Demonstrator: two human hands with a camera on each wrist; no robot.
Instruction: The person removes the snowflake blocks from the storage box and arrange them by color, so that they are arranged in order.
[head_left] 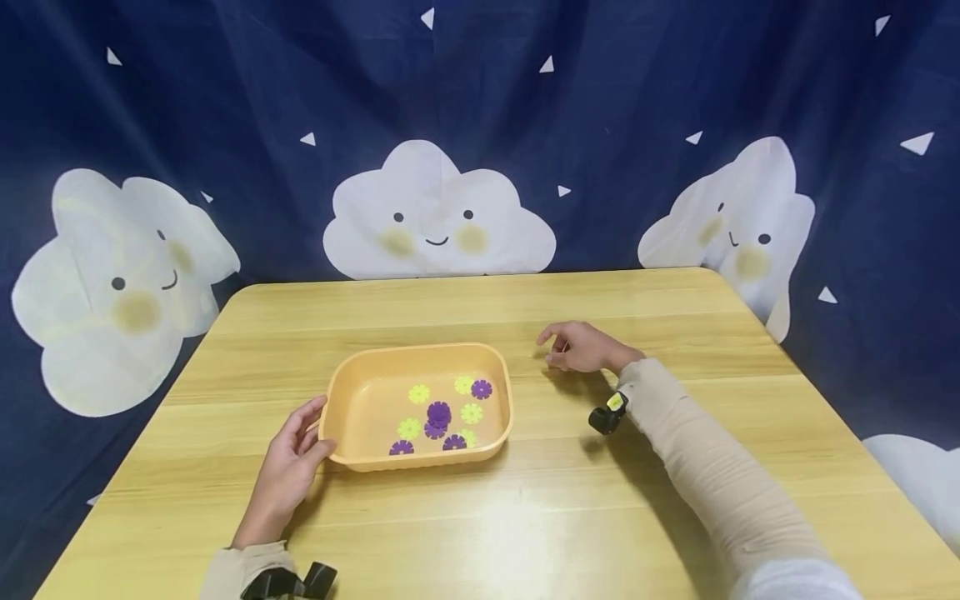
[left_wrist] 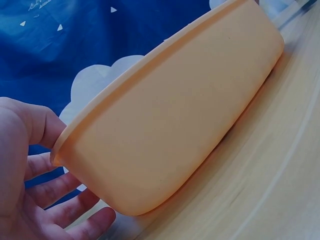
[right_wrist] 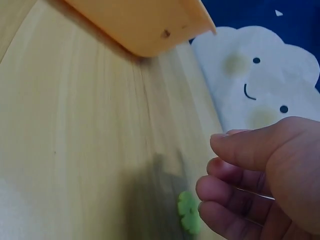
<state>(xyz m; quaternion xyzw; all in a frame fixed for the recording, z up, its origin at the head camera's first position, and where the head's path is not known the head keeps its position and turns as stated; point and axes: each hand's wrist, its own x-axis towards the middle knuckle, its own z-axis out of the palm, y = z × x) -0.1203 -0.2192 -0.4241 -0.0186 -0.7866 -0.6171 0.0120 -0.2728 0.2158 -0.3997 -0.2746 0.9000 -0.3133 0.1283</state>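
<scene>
An orange plastic basin [head_left: 416,461] stands on the table left of centre. Flower-shaped discs, several yellow [head_left: 418,393] and several purple [head_left: 482,389], lie inside it, some purple ones overlapping. My left hand [head_left: 288,467] holds the basin's left end; in the left wrist view its thumb goes over the rim and the other fingers spread below, by the outer wall. To the right of the basin my right hand [head_left: 588,346] hovers over the table, fingers loosely bent, nothing gripped. A yellow-green disc [right_wrist: 189,212] shows beside its fingertips in the right wrist view; whether they touch I cannot tell.
The wooden table [head_left: 525,517] has rounded far corners. Behind it hangs a dark blue curtain [head_left: 480,92] with white smiling clouds and small triangles. A black wrist camera [head_left: 607,412] is strapped to the right sleeve, another [head_left: 288,583] to the left.
</scene>
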